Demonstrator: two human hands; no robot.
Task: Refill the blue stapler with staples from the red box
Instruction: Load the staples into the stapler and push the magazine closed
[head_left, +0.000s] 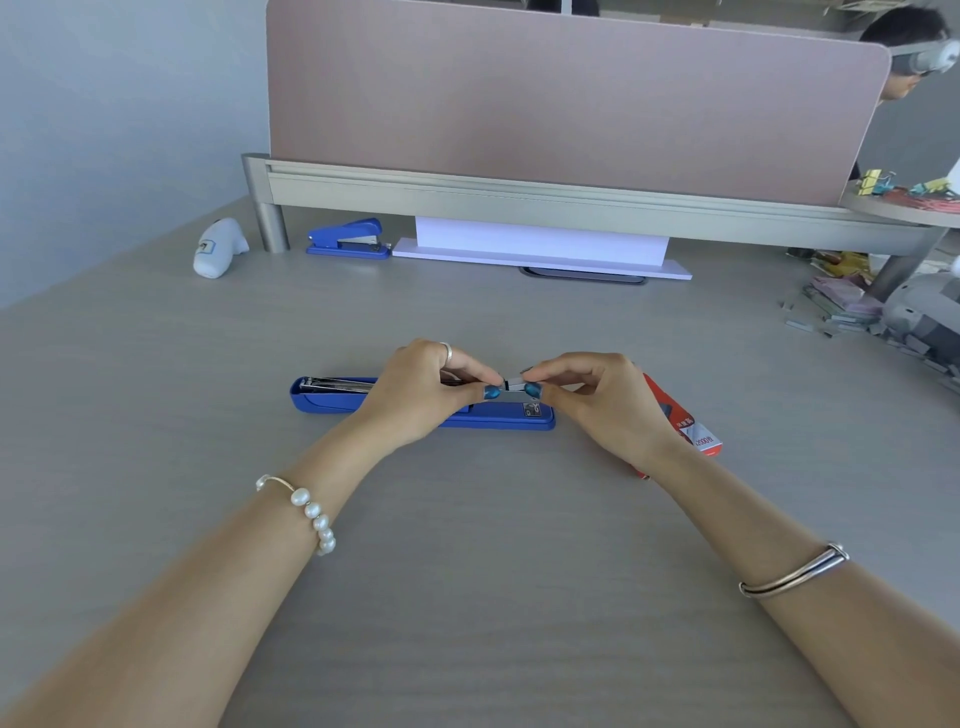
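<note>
The blue stapler (332, 401) lies opened flat across the middle of the desk, its metal staple channel showing at the left end. Just above its right half, my left hand (423, 387) and my right hand (597, 395) meet fingertip to fingertip, both pinching one short strip of staples (514, 387) between thumb and forefinger. The red box (685, 421) lies on the desk behind my right hand and wrist, mostly hidden.
A second, smaller blue stapler (349, 240) stands at the back by the divider leg, with a white controller (215, 248) to its left and a white stand (540, 248) to its right. Loose staple strips (831, 317) lie at the far right. Another person sits behind the divider.
</note>
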